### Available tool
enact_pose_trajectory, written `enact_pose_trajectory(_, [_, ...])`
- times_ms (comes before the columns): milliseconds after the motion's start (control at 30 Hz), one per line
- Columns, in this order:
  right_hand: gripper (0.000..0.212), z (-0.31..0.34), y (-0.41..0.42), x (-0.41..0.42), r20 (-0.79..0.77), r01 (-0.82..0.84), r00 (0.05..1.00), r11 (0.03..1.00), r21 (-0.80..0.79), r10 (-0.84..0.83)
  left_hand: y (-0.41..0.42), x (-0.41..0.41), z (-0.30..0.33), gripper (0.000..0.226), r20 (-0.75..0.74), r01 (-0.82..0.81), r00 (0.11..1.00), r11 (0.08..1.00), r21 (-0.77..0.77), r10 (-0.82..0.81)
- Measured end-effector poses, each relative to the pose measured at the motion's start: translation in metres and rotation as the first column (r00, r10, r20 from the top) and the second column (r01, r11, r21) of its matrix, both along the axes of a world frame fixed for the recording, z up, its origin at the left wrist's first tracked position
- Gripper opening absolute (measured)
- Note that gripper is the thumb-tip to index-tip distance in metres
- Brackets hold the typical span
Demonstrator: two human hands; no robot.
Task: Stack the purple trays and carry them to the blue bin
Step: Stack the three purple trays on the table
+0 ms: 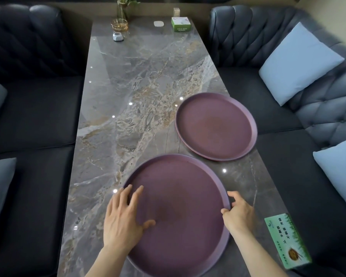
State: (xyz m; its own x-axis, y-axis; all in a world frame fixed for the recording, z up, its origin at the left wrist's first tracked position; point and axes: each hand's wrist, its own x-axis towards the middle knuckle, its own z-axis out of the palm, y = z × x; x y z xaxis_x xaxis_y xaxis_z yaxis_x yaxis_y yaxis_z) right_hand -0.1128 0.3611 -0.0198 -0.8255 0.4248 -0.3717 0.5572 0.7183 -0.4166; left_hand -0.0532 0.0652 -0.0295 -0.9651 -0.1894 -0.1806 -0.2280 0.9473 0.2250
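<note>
Left fingers: I see my left hand [122,216] spread flat in the lower left of the frame, fingertips over the near tray's left rim and the thumb resting inside on its floor; open, gripping nothing.
Right fingers: my right hand [237,211] sits at lower centre-right, thumb and curled fingers pinched on that tray's right rim; a light grip on the edge, as far as I can tell.
Near tray: the near purple tray [178,212] lies flat on the marble table [128,120], filling the lower middle of the frame.
Far tray: the far purple tray [215,125] lies flat at centre-right, its right edge hanging past the table edge; the two rims are close but apart.
Step in hand: I judge I am taking hold of the near tray to set it on the other one.
Doing it well: I would curl the left fingers under the rim to match the right, lift level, and lower it centred so the rims nest; the overhanging far tray could tip if loaded on its outer side.
Blue bin: not in view.
Count, trays: two.
Count, green boxes: two, one green box [288,240] at lower right, another green box [181,24] at top centre.
Count, pale cushions: four, partly cut off at the frame edges.
</note>
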Motion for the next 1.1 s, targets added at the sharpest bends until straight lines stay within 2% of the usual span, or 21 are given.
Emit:
enact_pose_trajectory(100, [0.049, 0.003, 0.003, -0.004, 0.041, 0.011, 0.999, 1.000, -0.021, -0.010, 0.013, 0.001, -0.005, 0.122, 0.099, 0.082, 0.991, 0.996, 0.042, -0.086])
enact_pose_trajectory(233, [0.058, 0.005, 0.006, -0.009, 0.099, 0.005, 0.995, 1.000, -0.022, -0.003, 0.022, -0.001, -0.003, 0.123, 0.165, 0.055, 0.983, 0.990, 0.132, -0.076])
enact_pose_trajectory(367, [0.070, 0.007, 0.006, -0.014, 0.157, -0.021, 0.987, 1.000, 0.004, 0.020, 0.027, -0.005, 0.002, 0.124, 0.193, 0.015, 0.980, 0.991, 0.133, -0.040])
enact_pose_trajectory(500, [0.073, 0.017, 0.006, -0.019, 0.230, -0.098, 0.969, 0.995, 0.023, 0.091, 0.035, -0.013, 0.006, 0.123, 0.270, 0.020, 0.962, 0.998, 0.063, -0.036])
enact_pose_trajectory(567, [0.072, 0.023, 0.011, -0.024, 0.272, -0.129, 0.954, 0.992, -0.009, 0.127, 0.043, -0.023, 0.012, 0.110, 0.318, 0.020, 0.948, 1.000, -0.005, -0.018])
enact_pose_trajectory(600, [0.071, 0.024, 0.016, -0.029, 0.281, -0.122, 0.951, 0.991, -0.051, 0.132, 0.046, -0.030, 0.015, 0.095, 0.293, 0.020, 0.956, 0.999, -0.051, -0.004])
enact_pose_trajectory(700, [0.052, 0.021, 0.037, -0.054, 0.216, 0.073, 0.976, 0.967, -0.244, -0.019, 0.055, -0.063, 0.020, 0.051, 0.103, -0.043, 0.993, 0.994, -0.104, 0.054])
enact_pose_trajectory(767, [0.033, 0.011, 0.058, -0.078, 0.128, 0.214, 0.975, 0.922, -0.324, -0.181, 0.066, -0.089, 0.025, 0.040, 0.045, -0.165, 0.985, 0.986, 0.009, 0.165])
enact_pose_trajectory(833, [0.027, -0.009, 0.086, -0.105, 0.064, 0.289, 0.956, 0.877, -0.384, -0.287, 0.080, -0.119, 0.027, 0.034, 0.052, -0.300, 0.954, 0.935, 0.188, 0.296])
enact_pose_trajectory(900, [0.025, -0.011, 0.108, -0.135, 0.038, 0.310, 0.945, 0.856, -0.413, -0.324, 0.093, -0.150, 0.026, 0.031, 0.047, -0.375, 0.923, 0.870, 0.320, 0.381])
enact_pose_trajectory(1000, [0.047, 0.014, 0.123, -0.181, 0.047, 0.323, 0.940, 0.834, -0.448, -0.339, 0.105, -0.199, 0.021, 0.038, 0.101, -0.448, 0.887, 0.789, 0.420, 0.450])
enact_pose_trajectory(1100, [0.056, 0.015, 0.137, -0.221, 0.048, 0.330, 0.936, 0.821, -0.466, -0.349, 0.110, -0.243, 0.014, 0.050, 0.161, -0.528, 0.842, 0.724, 0.445, 0.515])
